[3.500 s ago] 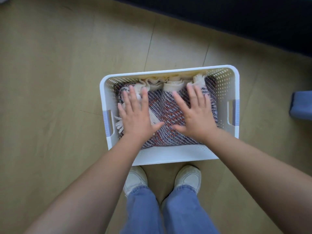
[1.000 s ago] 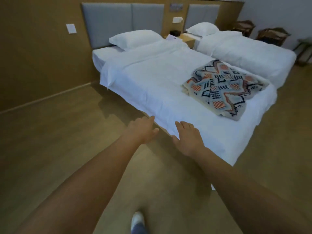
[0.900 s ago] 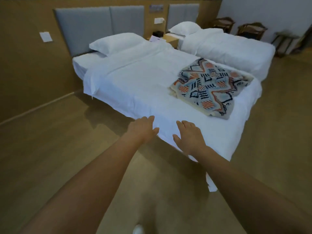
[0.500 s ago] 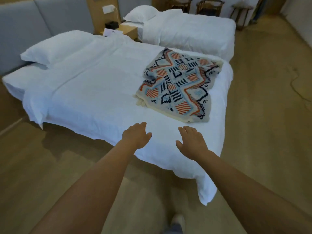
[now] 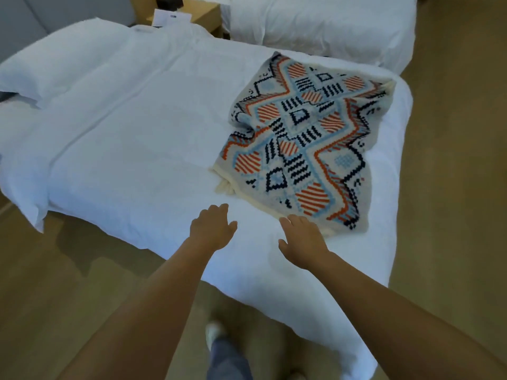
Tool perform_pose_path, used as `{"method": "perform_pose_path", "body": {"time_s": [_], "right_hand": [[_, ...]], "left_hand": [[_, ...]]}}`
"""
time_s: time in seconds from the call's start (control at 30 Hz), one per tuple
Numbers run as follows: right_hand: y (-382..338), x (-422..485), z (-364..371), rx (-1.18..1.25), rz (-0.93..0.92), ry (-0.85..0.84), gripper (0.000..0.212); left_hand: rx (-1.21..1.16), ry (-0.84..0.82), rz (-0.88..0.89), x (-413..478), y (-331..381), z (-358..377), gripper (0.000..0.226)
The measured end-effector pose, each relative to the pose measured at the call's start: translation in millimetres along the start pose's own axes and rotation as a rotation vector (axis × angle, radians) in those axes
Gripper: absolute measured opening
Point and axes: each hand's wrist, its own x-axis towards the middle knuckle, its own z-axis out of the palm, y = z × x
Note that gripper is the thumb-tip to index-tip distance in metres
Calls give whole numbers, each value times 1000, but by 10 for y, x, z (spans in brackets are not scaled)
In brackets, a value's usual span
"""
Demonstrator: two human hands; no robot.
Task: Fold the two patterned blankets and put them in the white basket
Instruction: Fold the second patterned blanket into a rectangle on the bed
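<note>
Head view: 1 patterned blanket point(image 5: 304, 138) lies spread and slightly rumpled on the right half of the bed point(image 5: 123, 133). Left hand point(image 5: 211, 229) and right hand point(image 5: 301, 242) hover just beside its near edge. Both grips are apart, holding nothing. The knit looks soft, limp and fairly thick. Judged best pinched at its 2 near corners. No white basket in view.

Nothing legible is showing. White card point(image 5: 170, 18) on the nightstand point(image 5: 204, 15) beyond the bed point(image 5: 131, 138) is carrying a small dark mark, too blurred.
</note>
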Motion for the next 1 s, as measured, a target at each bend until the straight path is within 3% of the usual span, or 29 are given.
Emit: {"method": "perform_pose_path", "body": {"time_s": [0.27,0.4,0.5,0.63,0.73,0.83,1.0], "right_hand": [[-512,1421,277,103,48,-55,44],[-678,2057,478,179,135,-78,43],[-770,2456,631,235,162,-66,43],[-841,2882,816,242,192,-9,37],[-807,3125,963,261,235,41,43],[-722,3236,1068,263,291,22,50],[-638,3253,1080,330,368,64,35]], "left_hand": [[78,-55,101,1452,-634,20,57],[3,-149,24,2207,-864,157,63],[20,-109,-19,2679,-917,325,59],[-1,-97,-94,3112,-954,559,69],[-110,-109,-138,3389,-936,688,66],[-175,-42,-23,3491,-846,773,57],[-675,18,97,3485,-674,809,24]]}}
